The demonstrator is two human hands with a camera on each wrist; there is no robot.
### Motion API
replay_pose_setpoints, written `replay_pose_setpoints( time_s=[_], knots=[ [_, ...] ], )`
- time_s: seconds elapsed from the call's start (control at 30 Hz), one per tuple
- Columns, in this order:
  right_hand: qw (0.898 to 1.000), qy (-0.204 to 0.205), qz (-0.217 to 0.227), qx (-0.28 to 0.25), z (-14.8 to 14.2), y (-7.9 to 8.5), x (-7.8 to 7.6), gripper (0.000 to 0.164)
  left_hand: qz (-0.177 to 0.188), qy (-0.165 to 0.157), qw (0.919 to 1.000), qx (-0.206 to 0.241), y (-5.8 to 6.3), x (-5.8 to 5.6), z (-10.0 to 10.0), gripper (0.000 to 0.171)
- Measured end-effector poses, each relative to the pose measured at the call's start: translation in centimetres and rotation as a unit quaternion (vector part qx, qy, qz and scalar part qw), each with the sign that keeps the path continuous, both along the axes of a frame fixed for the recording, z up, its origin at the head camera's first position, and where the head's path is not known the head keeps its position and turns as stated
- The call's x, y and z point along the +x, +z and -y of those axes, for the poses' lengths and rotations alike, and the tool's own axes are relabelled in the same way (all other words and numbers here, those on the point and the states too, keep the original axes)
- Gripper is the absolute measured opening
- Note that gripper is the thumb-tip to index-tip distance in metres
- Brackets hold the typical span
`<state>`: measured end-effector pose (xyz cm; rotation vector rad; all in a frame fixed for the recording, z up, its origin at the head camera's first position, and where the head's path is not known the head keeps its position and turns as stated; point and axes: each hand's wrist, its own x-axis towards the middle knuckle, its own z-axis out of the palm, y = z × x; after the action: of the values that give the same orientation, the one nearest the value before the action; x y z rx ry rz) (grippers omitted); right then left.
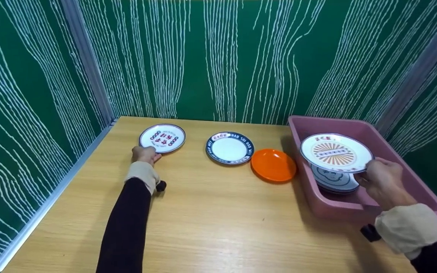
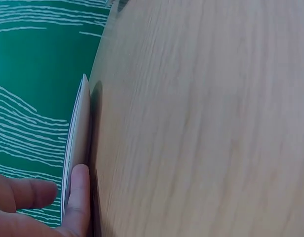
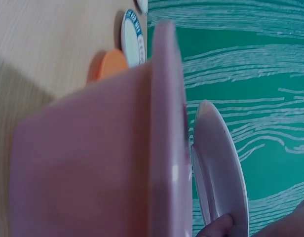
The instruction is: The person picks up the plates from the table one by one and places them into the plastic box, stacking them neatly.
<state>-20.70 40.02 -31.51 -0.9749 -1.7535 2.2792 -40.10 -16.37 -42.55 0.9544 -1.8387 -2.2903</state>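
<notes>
My left hand (image 1: 145, 154) grips the near left rim of a white plate (image 1: 162, 138) with red lettering at the table's far left. In the left wrist view, a finger (image 2: 79, 190) lies along the underside of that plate (image 2: 79, 133), which stands slightly off the tabletop. My right hand (image 1: 384, 182) pinches the right rim of a white plate (image 1: 334, 152) with an orange sunburst, held above the pink tub (image 1: 423, 177). The right wrist view shows the pale underside of this plate (image 3: 218, 158) past the tub's rim. More plates (image 1: 336, 181) sit stacked in the tub, partly hidden.
A plate with a dark lettered rim (image 1: 230, 149) lies mid-table, and an orange plate (image 1: 273, 165) lies between it and the tub. Green walls (image 1: 192, 60) with white lines enclose the wooden table (image 1: 218, 223) at the back and sides.
</notes>
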Motion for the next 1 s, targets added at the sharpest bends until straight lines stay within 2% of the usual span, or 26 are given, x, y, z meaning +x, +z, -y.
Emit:
replay_pose_setpoints(
  time_s=[0.17,0.27,0.47,0.73,0.8,1.0],
  knots=[
    [0.999,-0.030,0.019,0.010,-0.7,0.0,-0.4,0.056,-0.004,0.000,0.9994,-0.034,0.1,-0.6,-0.5,0.071],
    [0.999,-0.037,0.030,0.014,-0.9,-0.1,-0.8,0.056,-0.005,-0.001,0.9991,-0.041,0.2,-0.7,-0.4,0.071],
    [0.999,-0.046,0.027,0.001,-1.4,-0.6,-1.2,0.065,0.003,0.002,0.9995,-0.030,0.4,-0.7,-0.2,0.075],
    [0.998,-0.063,0.011,-0.017,-1.7,-1.7,-1.5,0.060,0.012,-0.009,0.9995,-0.029,0.4,-0.5,-0.6,0.074],
    [0.997,-0.066,0.009,-0.031,-1.9,-1.9,-1.6,0.062,0.010,-0.010,0.9996,-0.024,0.4,-0.4,-0.7,0.074],
    [0.995,-0.069,0.026,-0.073,-2.6,-2.6,-1.6,0.085,0.005,-0.007,0.9999,-0.011,0.3,-0.2,-0.9,0.073]
  ],
)
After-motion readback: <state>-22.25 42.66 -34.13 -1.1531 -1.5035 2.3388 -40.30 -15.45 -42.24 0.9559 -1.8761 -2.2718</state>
